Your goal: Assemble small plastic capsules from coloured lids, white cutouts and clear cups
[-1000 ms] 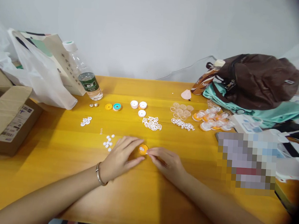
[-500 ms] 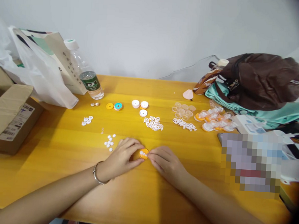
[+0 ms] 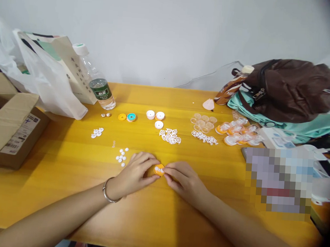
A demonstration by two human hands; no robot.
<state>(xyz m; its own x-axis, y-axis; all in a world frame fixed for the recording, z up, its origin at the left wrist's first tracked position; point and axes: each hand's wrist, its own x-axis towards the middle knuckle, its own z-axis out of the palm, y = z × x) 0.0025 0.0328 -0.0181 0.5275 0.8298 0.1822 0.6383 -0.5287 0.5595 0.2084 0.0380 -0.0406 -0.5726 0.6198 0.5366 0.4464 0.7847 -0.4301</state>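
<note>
My left hand [image 3: 135,172] grips the left side of a small round orange case [image 3: 158,172] between thumb and fingers, low over the middle of the table. Small white parts sit inside the case; their exact shape is too small to tell. At its right edge, the fingertips of my right hand [image 3: 185,180] are pinched together against the white parts, and what lies between them is hidden. Left of my left hand lie several small white round caps [image 3: 120,157]. Beyond my hands are white openwork wheel-like pieces [image 3: 170,136].
Round white cases [image 3: 150,114], a teal-and-white case [image 3: 131,117], clear covers [image 3: 200,123] and a cluster of orange pieces with clear tops [image 3: 232,138] stand farther back. A cardboard box [image 3: 21,137] and water bottle [image 3: 103,93] are left; a brown backpack [image 3: 295,90] is right.
Both hands stay almost in place around the orange case. The right fingertips have shifted slightly at its edge, and the whole view has moved a little.
</note>
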